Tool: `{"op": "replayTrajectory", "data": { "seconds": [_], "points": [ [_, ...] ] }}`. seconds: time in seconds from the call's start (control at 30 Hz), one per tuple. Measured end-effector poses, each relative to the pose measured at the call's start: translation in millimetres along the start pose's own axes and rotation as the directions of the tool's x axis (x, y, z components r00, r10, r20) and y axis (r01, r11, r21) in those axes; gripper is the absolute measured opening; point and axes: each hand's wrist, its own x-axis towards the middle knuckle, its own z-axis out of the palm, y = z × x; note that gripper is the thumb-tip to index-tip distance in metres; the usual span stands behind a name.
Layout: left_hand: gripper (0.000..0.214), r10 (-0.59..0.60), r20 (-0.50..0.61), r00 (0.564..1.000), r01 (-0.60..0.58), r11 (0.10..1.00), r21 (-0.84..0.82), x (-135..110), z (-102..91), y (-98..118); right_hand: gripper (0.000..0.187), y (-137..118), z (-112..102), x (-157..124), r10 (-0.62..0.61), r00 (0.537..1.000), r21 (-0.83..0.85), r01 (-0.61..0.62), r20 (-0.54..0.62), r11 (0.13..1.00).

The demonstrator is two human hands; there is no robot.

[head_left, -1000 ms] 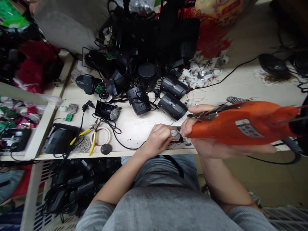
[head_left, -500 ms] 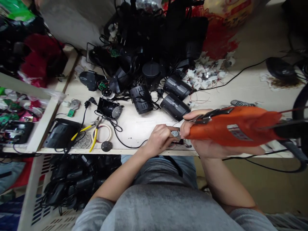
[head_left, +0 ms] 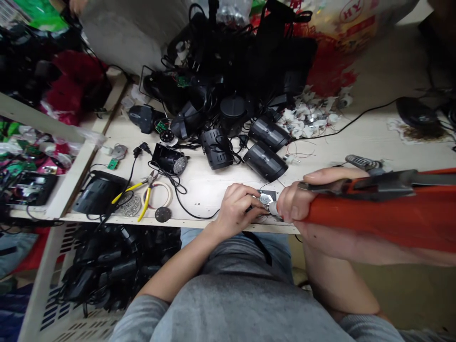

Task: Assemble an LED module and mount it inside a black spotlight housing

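Note:
My right hand (head_left: 294,202) is wrapped round an orange electric screwdriver (head_left: 374,216) with a long metal lever on its side. Its tip points left and meets a small black part with a silver metal piece (head_left: 265,197) by the bench's front edge. The fingers of my left hand (head_left: 235,206) are closed on that small part, steadying it from the left. Just beyond it lie two black cylindrical housings (head_left: 265,161).
Yellow-handled pliers (head_left: 145,204), a tape roll (head_left: 170,194) and a round black disc (head_left: 163,214) lie at left. Black housings and cords pile up behind, beside white motor parts (head_left: 309,118). A crate (head_left: 53,304) of black parts stands below. A coiled spring (head_left: 363,162) lies at right.
The screwdriver has swung lower and closer to the camera, and its tip now shows against the small part. My left hand stays on the part. The whole view has shifted slightly.

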Motion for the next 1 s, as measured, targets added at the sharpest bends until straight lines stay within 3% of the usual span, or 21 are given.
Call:
{"op": "replayTrajectory", "data": {
  "seconds": [0.1, 0.2, 0.3, 0.43, 0.6, 0.73, 0.83, 1.0],
  "points": [
    [0.023, -0.019, 0.019, 1.000, 0.019, 1.000, -0.013, -1.2, -1.3, -0.2, 0.050, 5.2, 2.3, 1.0, -0.067, 0.997, -0.098, 0.064, -0.036, 0.993],
    [0.020, -0.005, 0.002, 1.000, 0.005, 0.999, -0.045, -1.6, -2.3, -0.2, 0.042, 7.4, 0.8, 3.5, -0.061, 0.998, -0.094, 0.060, -0.006, 0.994],
    [0.020, 0.011, -0.003, 1.000, -0.011, 0.996, -0.093, -2.6, -2.0, -1.5, 0.046, 8.0, -0.3, 6.3, -0.028, 0.998, -0.079, 0.032, 0.057, 0.996],
    [0.022, -0.017, 0.004, 1.000, 0.017, 0.996, -0.089, -3.8, -2.3, -5.7, 0.047, 5.4, 6.0, 8.9, 0.013, 1.000, -0.115, -0.014, -0.005, 0.993],
    [0.014, -0.010, 0.032, 0.999, 0.013, 0.994, -0.112, -1.1, -2.7, -10.5, 0.046, 10.9, 7.9, 15.3, -0.017, 1.000, -0.106, 0.019, 0.020, 0.994],
    [0.050, -0.132, 0.141, 0.981, 0.145, 0.986, -0.087, -0.4, 5.8, -14.6, 0.063, 28.1, -4.1, 20.0, -0.038, 0.998, -0.079, 0.042, 0.049, 0.996],
    [0.044, -0.180, 0.182, 0.967, 0.197, 0.977, -0.082, -2.9, 15.5, -19.0, 0.078, 37.2, -11.0, 20.3, -0.017, 0.997, -0.080, 0.023, 0.075, 0.997],
    [0.035, -0.202, 0.176, 0.963, 0.218, 0.973, -0.080, -6.6, 24.4, -23.7, 0.082, 36.7, -9.5, 20.5, -0.002, 0.997, -0.121, 0.011, 0.077, 0.993]
  ]
}}
